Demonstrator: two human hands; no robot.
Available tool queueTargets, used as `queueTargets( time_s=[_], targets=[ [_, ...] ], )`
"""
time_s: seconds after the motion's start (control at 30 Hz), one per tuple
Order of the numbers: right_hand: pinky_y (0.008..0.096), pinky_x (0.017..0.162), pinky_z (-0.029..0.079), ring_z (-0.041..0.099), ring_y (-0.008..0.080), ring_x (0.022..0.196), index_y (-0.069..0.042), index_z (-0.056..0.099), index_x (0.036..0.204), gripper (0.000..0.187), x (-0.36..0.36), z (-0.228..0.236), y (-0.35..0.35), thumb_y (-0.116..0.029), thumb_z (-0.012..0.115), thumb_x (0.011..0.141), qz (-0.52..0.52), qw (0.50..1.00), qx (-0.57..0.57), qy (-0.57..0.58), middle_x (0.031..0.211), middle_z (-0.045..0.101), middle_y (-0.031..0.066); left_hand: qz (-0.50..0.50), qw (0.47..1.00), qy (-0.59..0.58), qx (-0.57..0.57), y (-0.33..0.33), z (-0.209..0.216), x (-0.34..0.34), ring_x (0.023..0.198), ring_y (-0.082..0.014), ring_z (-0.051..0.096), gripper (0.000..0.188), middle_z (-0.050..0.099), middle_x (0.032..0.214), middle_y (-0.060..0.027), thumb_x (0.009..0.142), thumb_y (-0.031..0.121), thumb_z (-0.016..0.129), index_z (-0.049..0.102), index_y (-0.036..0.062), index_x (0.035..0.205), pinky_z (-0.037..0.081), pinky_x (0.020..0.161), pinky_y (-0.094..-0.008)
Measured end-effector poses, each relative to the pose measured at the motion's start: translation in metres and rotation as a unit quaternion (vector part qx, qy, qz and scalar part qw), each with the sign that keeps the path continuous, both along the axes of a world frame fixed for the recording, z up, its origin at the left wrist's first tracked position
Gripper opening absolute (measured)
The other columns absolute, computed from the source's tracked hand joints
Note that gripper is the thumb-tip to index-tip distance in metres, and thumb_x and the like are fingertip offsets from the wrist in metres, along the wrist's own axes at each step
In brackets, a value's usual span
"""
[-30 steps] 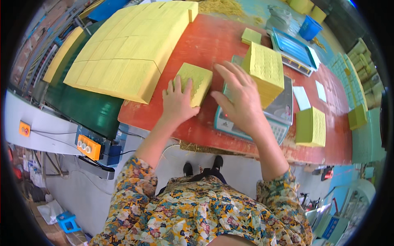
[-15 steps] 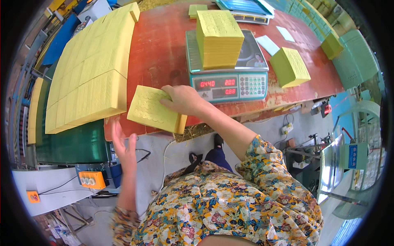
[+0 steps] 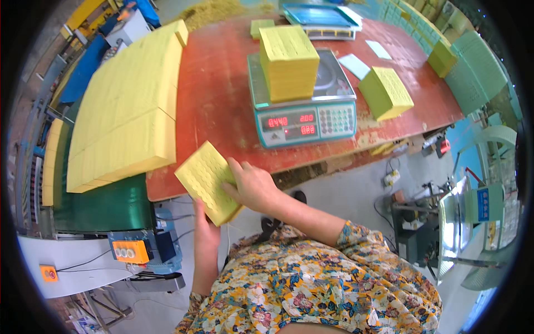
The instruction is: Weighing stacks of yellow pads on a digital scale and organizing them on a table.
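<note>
A thick stack of yellow embossed paper sheets [image 3: 204, 175] is held tilted just off the table's front edge. My right hand [image 3: 253, 186] grips its right side, with the fingers along the upper edge and the thumb on the patterned top. My left hand [image 3: 207, 229] is closed on the lower-left edge, its other fingers partly hidden beneath the stack. Beyond them, a digital scale [image 3: 306, 123] with lit red digits carries a taller yellow paper block [image 3: 289, 69]. To the left, a long row of yellow paper stacks [image 3: 125, 111] stands close together.
The red table [image 3: 217, 83] also bears another yellow block [image 3: 386, 94], white paper slips [image 3: 354, 66], a blue tray [image 3: 321, 16] and a small yellow stack [image 3: 261, 28]. A green conveyor belt [image 3: 111, 206] lies left, above an orange switch box [image 3: 130, 251]. Teal baskets [image 3: 475, 72] stand right.
The yellow paper stack has come nearer my body and turned, with my right hand still on it. My left hand, free and spread before, has moved right and taken its lower-left edge.
</note>
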State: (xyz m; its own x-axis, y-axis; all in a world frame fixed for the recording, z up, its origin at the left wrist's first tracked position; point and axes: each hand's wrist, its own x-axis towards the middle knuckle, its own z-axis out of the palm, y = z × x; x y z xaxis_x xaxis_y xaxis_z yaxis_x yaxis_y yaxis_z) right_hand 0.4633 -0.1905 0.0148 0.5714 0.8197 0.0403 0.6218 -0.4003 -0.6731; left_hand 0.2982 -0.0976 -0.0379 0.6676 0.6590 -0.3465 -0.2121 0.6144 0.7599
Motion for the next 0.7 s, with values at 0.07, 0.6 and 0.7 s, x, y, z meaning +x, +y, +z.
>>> queueTargets(
  time_s=[0.07, 0.6, 0.7],
  targets=[
    [0.0479, 0.077, 0.054, 0.066, 0.0413, 0.091, 0.0, 0.046, 0.133, 0.062, 0.004, 0.0, -0.006, -0.04, 0.065, 0.088, 0.03, 0.999, -0.004, 0.013, 0.1, 0.064, 0.0244, -0.023, 0.998, 0.055, 0.032, 0.001, -0.019, -0.004, 0.134, -0.0236, 0.045, 0.06, 0.046, 0.147, -0.0105, 0.103, 0.047, 0.041, 0.038, 0.0065, 0.147, 0.035, 0.112, -0.0412],
    [0.0278, 0.068, 0.052, 0.062, 0.0157, 0.093, -0.001, 0.045, 0.142, 0.06, 0.174, 0.11, -0.078, -0.034, 0.063, 0.095, -0.031, 0.87, 0.295, 0.394, 0.119, 0.062, 0.0113, -0.133, 0.782, 0.004, 0.609, 0.019, 0.161, 0.141, 0.134, -0.025, 0.046, 0.052, 0.049, 0.144, -0.0186, 0.092, -0.006, 0.058, 0.041, -0.0047, 0.142, 0.035, 0.113, -0.035],
    [0.0291, 0.071, 0.048, 0.061, 0.0155, 0.097, -0.005, 0.046, 0.142, 0.061, 0.239, 0.136, -0.053, -0.029, 0.065, 0.091, -0.051, 0.83, 0.384, 0.401, 0.117, 0.062, 0.0079, -0.151, 0.922, -0.106, 0.34, 0.023, 0.216, 0.224, 0.125, -0.0226, 0.054, 0.05, 0.057, 0.134, -0.0112, 0.094, 0.024, 0.061, 0.049, 0.0051, 0.138, 0.046, 0.101, -0.0387]
  ],
)
